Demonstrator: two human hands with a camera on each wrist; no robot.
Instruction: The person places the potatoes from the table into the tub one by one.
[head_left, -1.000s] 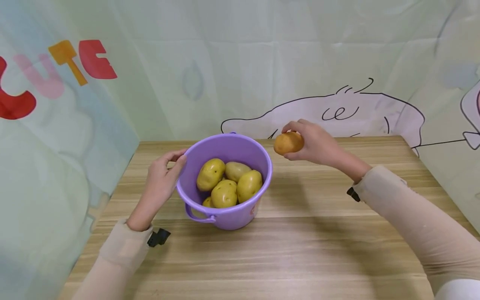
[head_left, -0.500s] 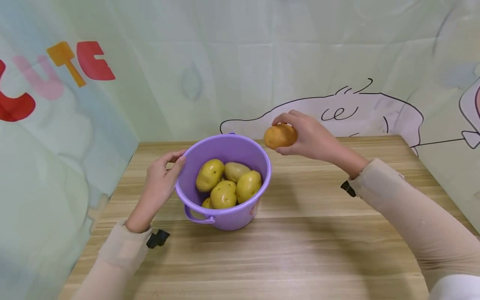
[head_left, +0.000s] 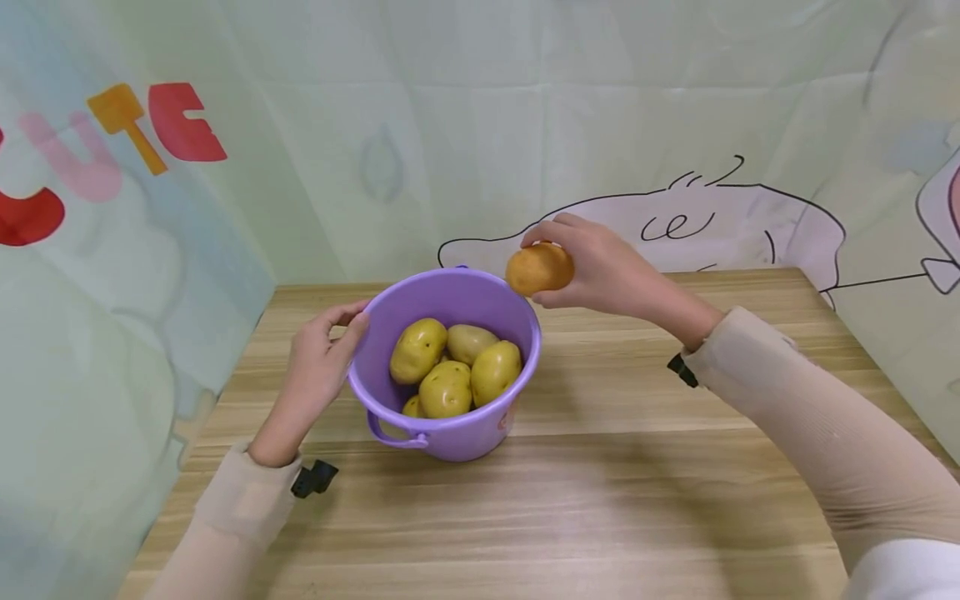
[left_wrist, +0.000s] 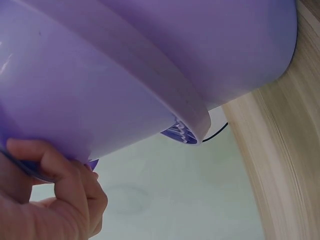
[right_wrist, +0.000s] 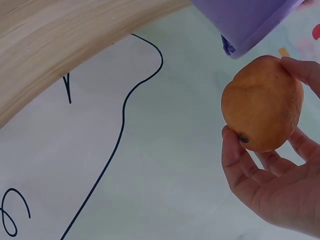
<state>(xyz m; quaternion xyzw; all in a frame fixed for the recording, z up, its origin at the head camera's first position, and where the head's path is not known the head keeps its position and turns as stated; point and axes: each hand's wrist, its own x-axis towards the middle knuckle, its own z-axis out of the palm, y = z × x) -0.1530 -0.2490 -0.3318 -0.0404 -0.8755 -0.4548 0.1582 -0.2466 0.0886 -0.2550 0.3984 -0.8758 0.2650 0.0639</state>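
Observation:
A purple bucket [head_left: 450,437] stands on the table with several yellow potatoes [head_left: 446,388] inside. On its left side, my left hand [head_left: 315,358] grips the rim between thumb and fingers; the left wrist view shows the curled fingers [left_wrist: 75,192] at the rim. My right hand [head_left: 600,267] holds an orange, mango-like fruit [head_left: 538,269] above the bucket's far right rim. In the right wrist view the thumb and fingertips pinch this fruit [right_wrist: 262,104], and a dark stem spot shows on it. The bucket's lower contents are hidden.
The bucket's handle [head_left: 397,439] hangs down at its front left. Beneath everything is a wood-grain table [head_left: 585,517]. A printed cloth [head_left: 480,167] with a drawing and letters rises behind the table and along its sides.
My right hand has carried the orange fruit leftward and slightly up, from beside the bucket to over its rim. The left hand keeps its grip, and the bucket stands still.

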